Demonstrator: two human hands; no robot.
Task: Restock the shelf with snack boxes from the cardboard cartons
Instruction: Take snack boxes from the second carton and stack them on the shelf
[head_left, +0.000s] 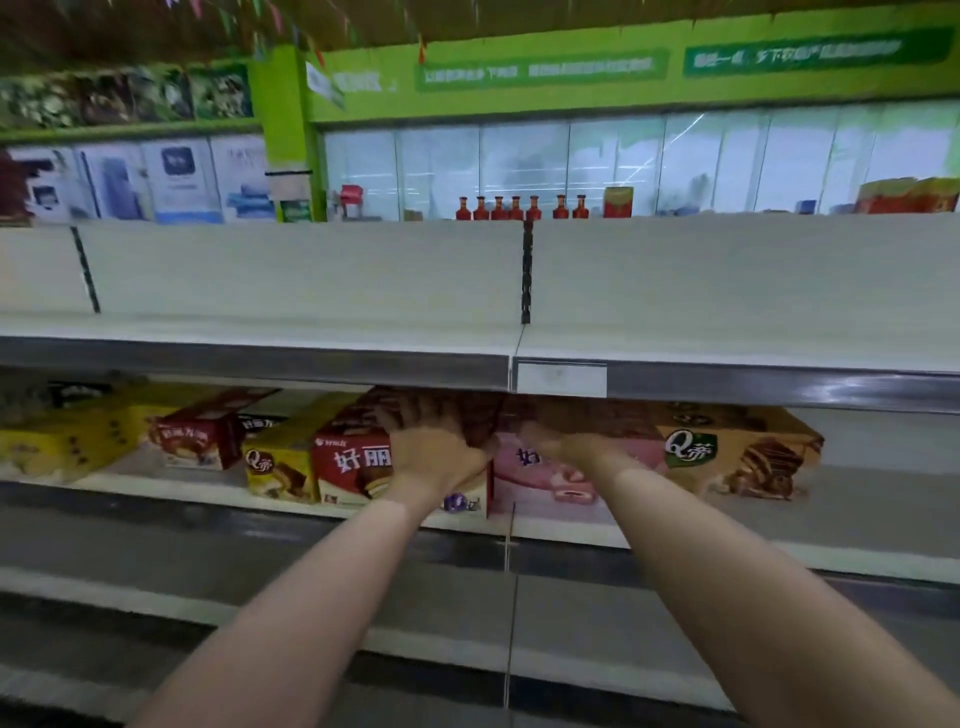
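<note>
Head view looks along a run of store shelving, with both bare forearms reaching forward into the middle shelf (857, 499). That shelf carries a row of snack boxes along its front edge. Near its left end sits a yellow box (62, 441), then a dark red box (200, 434) set back a little from the edge, then a small yellow box (278, 465) with a green round logo, touching a red box (350, 467) with large white characters. Just right of the red box stands a pink box (540, 475), and beside that a tan box (748, 452) with a green logo and a chocolate cake picture, toward the right end of the row.

Across the tops of the red and pink boxes lies a brown box (587, 415), tucked under the lip of the shelf above. The left hand (434, 447) is at the brown box's left end, fingers spread and curled against it, in front of the red box. The right hand (566, 441) lies along the brown box's lower front edge with fingers extended toward the left; motion blur keeps me from telling whether it grips or merely presses.

Above, the upper shelf (260, 332) is a pale surface with a metal front rail and a white price tag (561, 378) on that rail near the middle. Beyond its back panel, a line of red bottles (519, 208) stands on a farther counter, under a green signboard (623, 62) with white text. Lower shelf edges run below the arms, blurred.
</note>
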